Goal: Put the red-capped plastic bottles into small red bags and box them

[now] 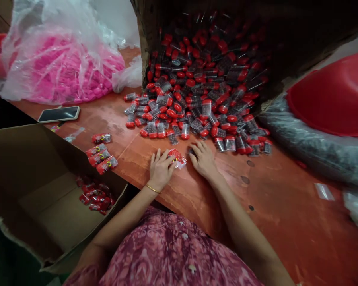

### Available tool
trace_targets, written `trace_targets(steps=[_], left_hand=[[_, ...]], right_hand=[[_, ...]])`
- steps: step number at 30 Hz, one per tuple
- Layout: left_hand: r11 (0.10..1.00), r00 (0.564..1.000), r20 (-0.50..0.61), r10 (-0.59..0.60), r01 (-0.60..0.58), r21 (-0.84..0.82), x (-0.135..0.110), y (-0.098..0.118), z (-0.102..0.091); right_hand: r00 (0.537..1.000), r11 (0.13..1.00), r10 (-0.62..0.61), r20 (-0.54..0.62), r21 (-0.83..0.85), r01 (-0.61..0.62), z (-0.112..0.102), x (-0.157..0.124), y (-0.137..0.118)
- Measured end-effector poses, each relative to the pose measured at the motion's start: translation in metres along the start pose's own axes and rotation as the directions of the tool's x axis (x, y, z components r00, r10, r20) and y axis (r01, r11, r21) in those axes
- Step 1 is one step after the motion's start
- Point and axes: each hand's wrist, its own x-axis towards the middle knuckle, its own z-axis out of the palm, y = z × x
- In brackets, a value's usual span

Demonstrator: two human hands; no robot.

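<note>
Two hands rest on a reddish table [286, 206]. The left hand [160, 169] pinches a small red packet [176, 157]; the right hand [203, 159] lies fingers-down just beside it, grasp unclear. Red-capped vials [197, 103] spill from a tipped cardboard box [143, 43] just beyond.

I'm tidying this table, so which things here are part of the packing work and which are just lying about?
In use: left hand and right hand on a red packet; red-capped vials; finished packets; cardboard box.
Lying about: phone; pink bag; red basin.
</note>
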Motion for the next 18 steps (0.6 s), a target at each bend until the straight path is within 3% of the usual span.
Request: trace_targets(steps=[3,6,13,15,18], left_hand=[[0.999,0.999,-0.004,-0.032,0.032,-0.031,0.003,-0.001,0.001],[0.991,0.996,-0.025,-0.084,0.081,-0.104,0.008,0.001,-0.001],[0.989,0.996,-0.031,-0.088,0.084,-0.120,0.015,0.003,-0.002],[0.989,0.997,-0.052,-0.065,0.058,-0.136,0.014,0.006,-0.005],[0.996,0.996,-0.084,-0.005,-0.002,-0.084,0.010,0.017,-0.008]], right_hand=[[1.000,0.996,-0.027,-0.016,0.079,0.028,-0.007,-0.034,0.015],[0.993,0.996,0.038,-0.109,0.088,-0.028,-0.017,-0.059,0.015],[0.942,0.976,0.161,-0.293,0.190,-0.108,-0.027,-0.066,-0.036],[0.935,0.944,0.234,-0.265,0.292,-0.153,-0.028,-0.062,-0.053],[0.928,0.801,0.363,-0.081,0.537,-0.266,-0.025,-0.055,-0.073]])
